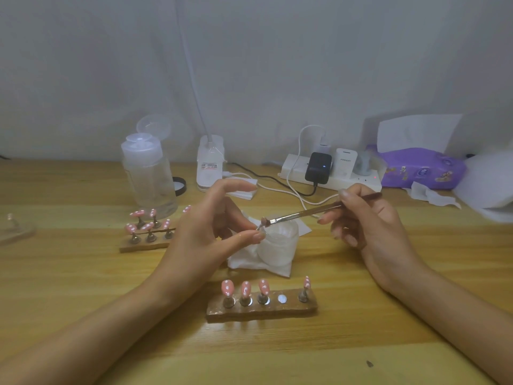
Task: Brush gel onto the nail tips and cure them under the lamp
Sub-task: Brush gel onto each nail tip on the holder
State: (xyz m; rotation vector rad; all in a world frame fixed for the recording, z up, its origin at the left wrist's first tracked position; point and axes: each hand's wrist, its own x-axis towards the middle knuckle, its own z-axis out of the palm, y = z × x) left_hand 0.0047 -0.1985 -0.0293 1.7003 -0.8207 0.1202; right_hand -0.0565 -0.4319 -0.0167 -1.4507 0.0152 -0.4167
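At the far left of the wooden surface [83, 287] we see a clear pump bottle [150, 179]. In front of it is the far holder [141, 245], carrying pink nail tips with white dots.

Next comes our left hand [205, 234], raised over the middle of the surface. Its thumb and one of its fingers [249, 237] pinch the thin stem of a single nail tip [263, 220], and the index finger is stretched out above. The tip sits just over the rim of a white jar [279, 245], which stands on a folded tissue [244, 259].

Closer to us lies the near holder [261, 311], with four dotted pink tips upright and one bare silver disc [282, 299] between the third and the last.

The brush [302, 213] slants down from the right, its bristles touching the held tip. Our right hand [372, 229] grips its handle like a pen, fingers [349, 194] curled round it.

Behind, against the wall, are a power strip [294, 170] and a purple tissue pack [422, 169].
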